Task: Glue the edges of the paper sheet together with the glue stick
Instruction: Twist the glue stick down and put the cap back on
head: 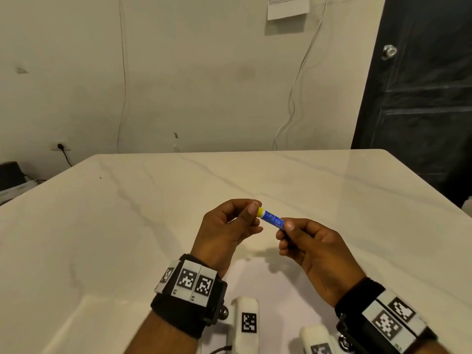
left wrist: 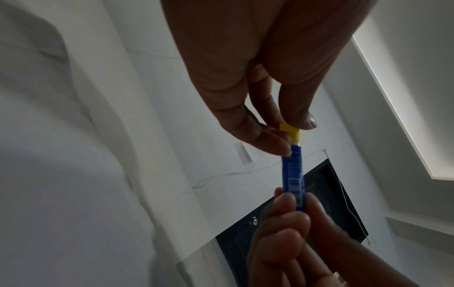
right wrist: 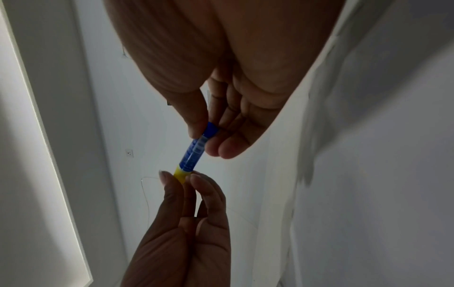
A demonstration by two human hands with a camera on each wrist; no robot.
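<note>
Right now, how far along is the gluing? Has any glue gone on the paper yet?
Barely begun. Done: the glue stick is picked up and held above the table. In hand: the right hand grips the blue barrel while the left hand pinches the yellow cap, which is still on. Left: uncapping, spreading glue and pressing the edges together. The white sheet lies beneath the hands; no glue is visible on it.

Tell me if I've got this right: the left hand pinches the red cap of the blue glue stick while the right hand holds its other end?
Nearly: the cap is yellow, not red, as the head view shows. The left hand pinches it while the right hand holds the other end of the blue glue stick.
</note>
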